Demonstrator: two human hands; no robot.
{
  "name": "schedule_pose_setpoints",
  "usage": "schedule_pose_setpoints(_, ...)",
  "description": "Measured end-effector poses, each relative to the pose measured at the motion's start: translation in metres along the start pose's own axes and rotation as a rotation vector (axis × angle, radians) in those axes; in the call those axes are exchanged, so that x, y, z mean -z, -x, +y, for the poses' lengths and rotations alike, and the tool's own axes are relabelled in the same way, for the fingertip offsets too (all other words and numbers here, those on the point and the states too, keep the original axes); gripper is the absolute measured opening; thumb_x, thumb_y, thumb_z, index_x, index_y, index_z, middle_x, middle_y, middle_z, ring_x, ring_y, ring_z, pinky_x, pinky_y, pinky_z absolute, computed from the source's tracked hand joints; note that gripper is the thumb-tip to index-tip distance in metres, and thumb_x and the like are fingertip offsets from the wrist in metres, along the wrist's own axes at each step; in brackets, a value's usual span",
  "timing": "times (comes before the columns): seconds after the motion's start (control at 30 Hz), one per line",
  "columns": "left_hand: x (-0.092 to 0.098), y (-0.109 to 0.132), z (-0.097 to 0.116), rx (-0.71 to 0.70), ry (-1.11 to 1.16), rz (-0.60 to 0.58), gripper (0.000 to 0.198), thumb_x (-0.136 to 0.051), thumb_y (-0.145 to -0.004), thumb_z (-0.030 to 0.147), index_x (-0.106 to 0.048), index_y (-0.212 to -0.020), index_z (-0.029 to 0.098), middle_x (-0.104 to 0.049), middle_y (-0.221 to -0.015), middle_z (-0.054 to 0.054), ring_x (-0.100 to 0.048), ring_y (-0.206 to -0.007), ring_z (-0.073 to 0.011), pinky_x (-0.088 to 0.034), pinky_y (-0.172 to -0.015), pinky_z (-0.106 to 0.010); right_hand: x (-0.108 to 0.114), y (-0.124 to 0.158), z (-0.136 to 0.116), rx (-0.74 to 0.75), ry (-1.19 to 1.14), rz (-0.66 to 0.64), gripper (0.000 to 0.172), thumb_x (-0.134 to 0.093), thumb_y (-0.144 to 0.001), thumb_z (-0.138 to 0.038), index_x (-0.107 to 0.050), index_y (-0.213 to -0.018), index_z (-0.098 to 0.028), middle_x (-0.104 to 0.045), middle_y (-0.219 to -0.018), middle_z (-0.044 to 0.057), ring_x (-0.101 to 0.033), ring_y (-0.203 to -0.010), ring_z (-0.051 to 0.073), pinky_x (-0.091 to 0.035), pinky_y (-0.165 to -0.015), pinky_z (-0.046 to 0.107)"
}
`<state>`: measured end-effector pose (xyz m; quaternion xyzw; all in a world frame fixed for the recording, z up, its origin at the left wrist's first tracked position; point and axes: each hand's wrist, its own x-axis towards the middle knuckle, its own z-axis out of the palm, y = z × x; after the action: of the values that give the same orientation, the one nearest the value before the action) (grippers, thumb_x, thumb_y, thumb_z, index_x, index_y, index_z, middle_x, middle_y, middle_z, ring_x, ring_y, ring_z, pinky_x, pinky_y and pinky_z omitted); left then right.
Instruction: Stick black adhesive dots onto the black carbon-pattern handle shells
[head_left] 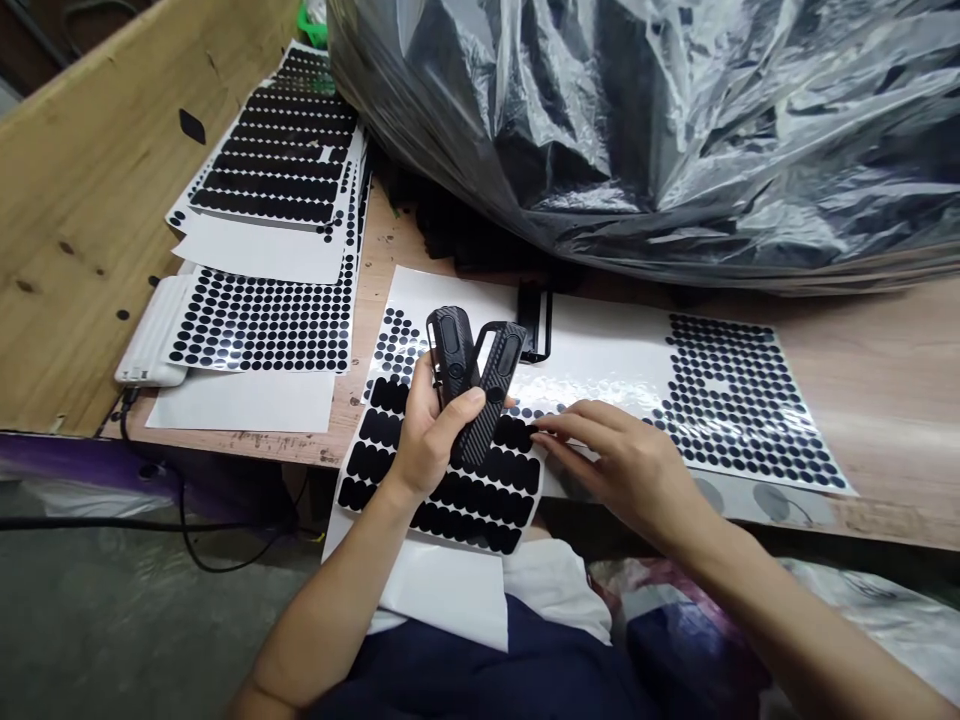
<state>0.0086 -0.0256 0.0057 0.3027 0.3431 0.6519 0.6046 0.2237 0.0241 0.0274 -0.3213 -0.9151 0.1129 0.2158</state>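
Cases (480, 380) clasped in left hand (424, 445) | right hand (626, 460) pinching sticker sheet (450, 500) edge alongside

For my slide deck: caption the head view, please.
Left hand grips two black shells while right fingers touch a black sticker sheet.

Your left grip (431, 440) and right grip (622, 465) are bare hands, and the one thumbnail that shows, near the middle of the frame, is short and plain. Your left forearm (330, 600) and right forearm (787, 620) are uncovered right down to the bottom edge. At lower centre you wear a white top (559, 585), its soft hem lying over a dark navy garment (525, 670) across your lap.
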Motion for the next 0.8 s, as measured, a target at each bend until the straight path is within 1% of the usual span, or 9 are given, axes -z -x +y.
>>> schedule_pose_setpoints(0.1,0.0,0.0,-0.001,0.01,0.001,-0.004,0.049,-0.073,-0.092,0.037,-0.044,-0.127,0.02,-0.075,-0.097,-0.007,-0.078,-0.089,-0.0245,-0.061,-0.075,-0.034,0.005,0.003,-0.013,0.308,0.028,0.069,0.017,-0.064,-0.096,-0.007,-0.073,-0.101,-0.021,-0.073,-0.079,0.004,-0.066,-0.067,0.018,-0.053,-0.056,0.029)
schedule_pose_setpoints(0.17,0.001,0.0,0.0,0.025,0.006,-0.013,0.049,-0.072,-0.092,0.039,-0.043,-0.126,0.019,-0.075,-0.09,-0.006,-0.078,-0.082,-0.023,-0.061,-0.072,-0.033,0.013,-0.003,-0.024,0.341,-0.087,0.122,0.022,-0.069,-0.091,-0.003,-0.073,-0.102,-0.022,-0.074,-0.082,0.003,-0.068,-0.07,0.017,-0.057,-0.061,0.029)
schedule_pose_setpoints(0.23,0.002,0.0,0.001,0.056,0.018,-0.034,0.051,-0.072,-0.092,0.04,-0.041,-0.127,0.02,-0.075,-0.086,-0.004,-0.076,-0.067,-0.0198,-0.061,-0.065,-0.031,0.023,-0.014,-0.031,0.142,-0.25,0.226,0.02,-0.073,-0.089,-0.007,-0.074,-0.098,-0.026,-0.075,-0.086,0.003,-0.072,-0.077,0.018,-0.061,-0.067,0.031)
schedule_pose_setpoints(0.33,0.004,0.002,0.004,0.114,0.039,-0.091,0.055,-0.072,-0.09,0.041,-0.038,-0.128,0.021,-0.075,-0.084,-0.003,-0.069,-0.051,-0.0164,-0.058,-0.05,-0.027,0.03,-0.036,-0.03,-0.345,-0.565,0.32,0.003,-0.078,-0.089,-0.027,-0.077,-0.088,-0.03,-0.078,-0.099,0.003,-0.074,-0.09,0.022,-0.064,-0.073,0.036)
schedule_pose_setpoints(0.4,0.005,0.003,0.005,0.138,0.047,-0.106,0.056,-0.073,-0.089,0.041,-0.038,-0.128,0.021,-0.075,-0.084,-0.003,-0.068,-0.047,-0.0163,-0.054,-0.043,-0.024,0.03,-0.051,-0.024,-0.559,-0.801,0.258,0.012,-0.083,-0.084,-0.041,-0.079,-0.082,-0.03,-0.079,-0.106,0.004,-0.074,-0.098,0.025,-0.064,-0.077,0.039)
schedule_pose_setpoints(0.43,0.006,0.003,0.005,0.147,0.05,-0.106,0.056,-0.073,-0.088,0.041,-0.038,-0.127,0.022,-0.075,-0.084,-0.003,-0.067,-0.047,-0.0164,-0.053,-0.041,-0.023,0.029,-0.057,-0.021,-0.613,-0.893,0.198,0.017,-0.085,-0.08,-0.045,-0.08,-0.08,-0.029,-0.079,-0.109,0.005,-0.073,-0.101,0.026,-0.064,-0.081,0.041)
schedule_pose_setpoints(0.5,0.006,0.003,0.006,0.16,0.063,-0.1,0.057,-0.073,-0.088,0.041,-0.038,-0.128,0.022,-0.075,-0.083,-0.003,-0.067,-0.045,-0.0162,-0.052,-0.039,-0.023,0.025,-0.066,-0.019,-0.664,-0.972,0.109,0.022,-0.09,-0.074,-0.047,-0.08,-0.075,-0.028,-0.078,-0.113,0.005,-0.072,-0.106,0.028,-0.061,-0.092,0.045)
schedule_pose_setpoints(0.6,0.005,0.003,0.007,0.181,0.086,-0.094,0.058,-0.072,-0.087,0.042,-0.038,-0.129,0.022,-0.074,-0.082,-0.002,-0.066,-0.043,-0.0159,-0.052,-0.039,-0.022,0.021,-0.071,-0.021,-0.661,-0.959,0.085,0.024,-0.092,-0.071,-0.047,-0.08,-0.072,-0.027,-0.078,-0.116,0.006,-0.07,-0.111,0.029,-0.054,-0.103,0.048)
schedule_pose_setpoints(0.8,0.006,0.002,0.008,0.192,0.118,-0.084,0.06,-0.073,-0.086,0.043,-0.037,-0.129,0.022,-0.074,-0.082,-0.002,-0.066,-0.044,-0.0161,-0.051,-0.039,-0.022,0.02,-0.074,-0.028,-0.64,-0.981,0.083,0.026,-0.091,-0.071,-0.048,-0.079,-0.072,-0.026,-0.079,-0.11,0.006,-0.071,-0.105,0.028,-0.058,-0.095,0.046)
